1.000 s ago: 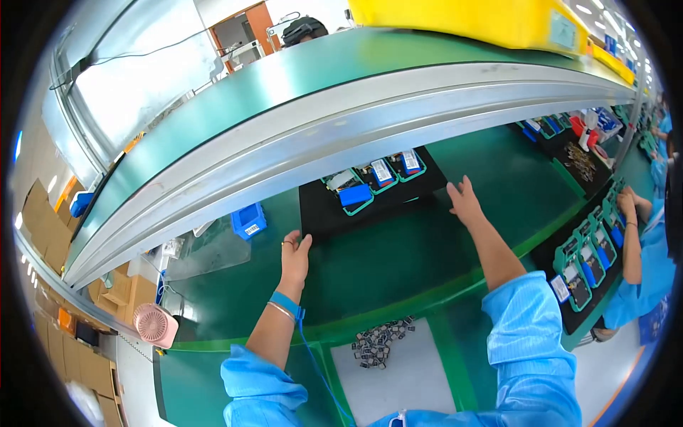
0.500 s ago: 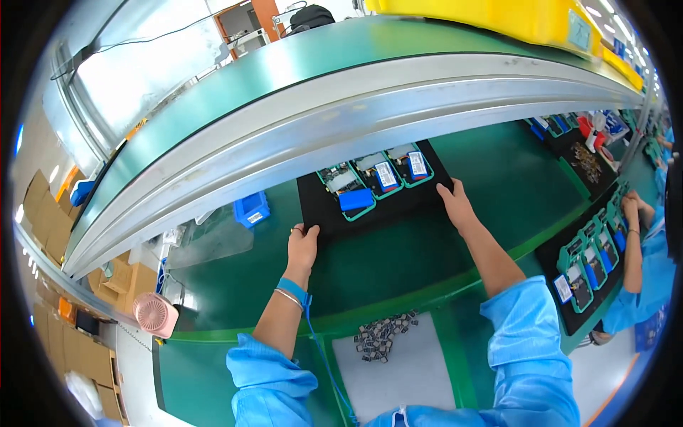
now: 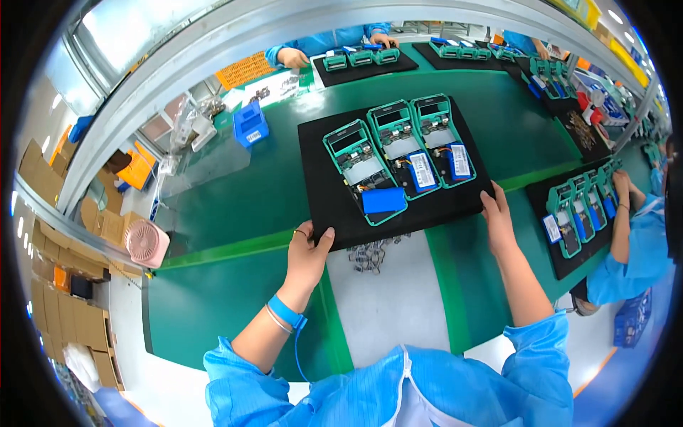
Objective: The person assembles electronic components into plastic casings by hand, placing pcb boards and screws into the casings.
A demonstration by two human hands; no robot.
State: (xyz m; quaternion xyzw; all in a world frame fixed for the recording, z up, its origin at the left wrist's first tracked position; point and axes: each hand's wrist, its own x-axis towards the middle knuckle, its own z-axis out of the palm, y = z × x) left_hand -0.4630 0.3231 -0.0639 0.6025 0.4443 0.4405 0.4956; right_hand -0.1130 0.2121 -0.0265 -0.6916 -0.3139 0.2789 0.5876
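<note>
A black foam board (image 3: pixel 319 171) lies before me and carries three green device housings (image 3: pixel 364 169) with exposed circuitry. In the leftmost housing a plain blue battery pack (image 3: pixel 384 201) lies crosswise. The other two hold blue battery packs (image 3: pixel 422 171) with white labels facing up. My left hand (image 3: pixel 307 256) grips the board's near left corner, thumb on top; a blue strap with a cord circles that wrist. At the near right corner my right hand (image 3: pixel 499 222) holds the edge, its thumb also on top. Fingertips beneath the board are hidden.
Small metal parts (image 3: pixel 370 257) lie on a grey pad (image 3: pixel 384 313), partly covered by the board. A blue bin (image 3: pixel 250 124) stands far left, a pink fan (image 3: pixel 146 243) at left. Co-workers' boards (image 3: pixel 569 262) with similar housings are at right and far side. A metal beam (image 3: pixel 178 78) crosses above.
The board has come nearer to me with both hands on it, now overlapping the grey pad. My view has shifted, showing the housings whole and a co-worker's hands across the table.
</note>
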